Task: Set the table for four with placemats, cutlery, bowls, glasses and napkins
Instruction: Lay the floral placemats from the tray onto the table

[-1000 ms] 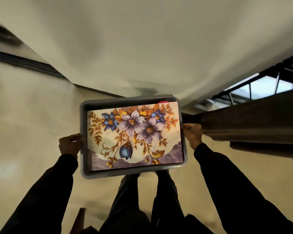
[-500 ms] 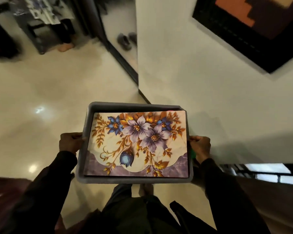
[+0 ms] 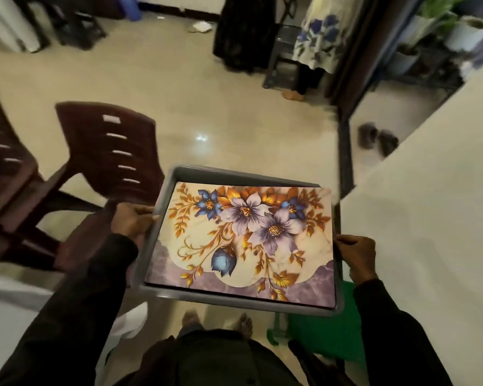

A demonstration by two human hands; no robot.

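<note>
I carry a grey tray (image 3: 179,174) in front of me at waist height. A floral placemat (image 3: 243,240) with purple and blue flowers and gold leaves lies on top and fills the tray, hiding whatever is under it. My left hand (image 3: 130,220) grips the tray's left rim. My right hand (image 3: 356,256) grips its right rim. Both sleeves are dark.
Two dark brown plastic chairs (image 3: 106,151) stand at the left. A cream wall corner (image 3: 430,218) rises at the right, with a green stool (image 3: 318,332) below the tray. A person in a floral dress (image 3: 315,34) stands far ahead by a doorway. Slippers (image 3: 377,139) lie on the tiled floor.
The view has swung left from the wall to the open room, bringing the chairs and the far doorway into sight. Both hands keep the same grip on the tray.
</note>
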